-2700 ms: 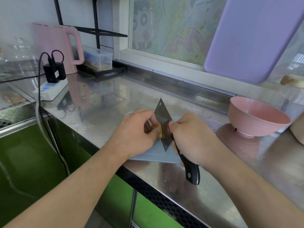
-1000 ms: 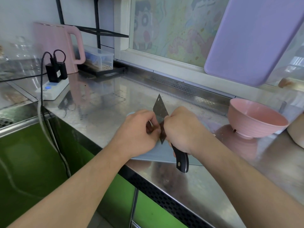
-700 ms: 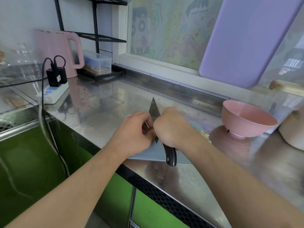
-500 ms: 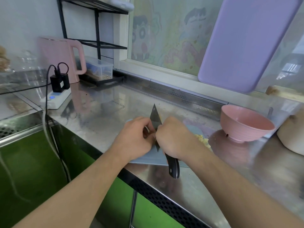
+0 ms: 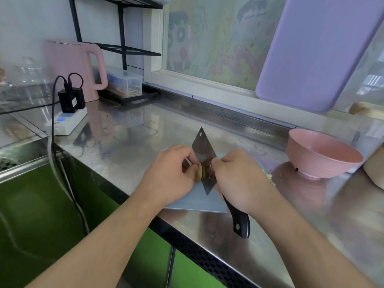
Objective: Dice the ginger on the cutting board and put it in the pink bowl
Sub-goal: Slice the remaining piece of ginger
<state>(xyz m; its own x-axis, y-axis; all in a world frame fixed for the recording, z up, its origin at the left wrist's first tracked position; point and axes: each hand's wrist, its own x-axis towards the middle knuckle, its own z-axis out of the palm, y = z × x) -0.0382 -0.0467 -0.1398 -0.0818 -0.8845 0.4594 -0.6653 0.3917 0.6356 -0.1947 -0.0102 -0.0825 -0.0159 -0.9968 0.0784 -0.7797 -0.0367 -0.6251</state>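
Observation:
A pale blue cutting board [image 5: 193, 201] lies at the counter's front edge. On it sits a yellowish piece of ginger [image 5: 199, 173], held down by my left hand [image 5: 172, 177] with curled fingertips. My right hand [image 5: 239, 179] grips a cleaver [image 5: 202, 154] by its black handle, the blade standing upright against the ginger's right side. A little chopped ginger [image 5: 269, 177] shows on the board beyond my right wrist. The pink bowl [image 5: 324, 156] stands on the counter to the right, its inside bare as far as I can see.
A steel counter [image 5: 135, 132] runs left to a power strip [image 5: 68, 121] with a black charger and cable. A pink kettle [image 5: 72, 69] and a clear box [image 5: 124, 84] stand at the back left. A lilac board [image 5: 315, 48] leans against the window.
The cleaver has been rising and falling on the ginger between my hands. The blade now stands a bit further right, showing the ginger's cut face. My view has shifted slightly.

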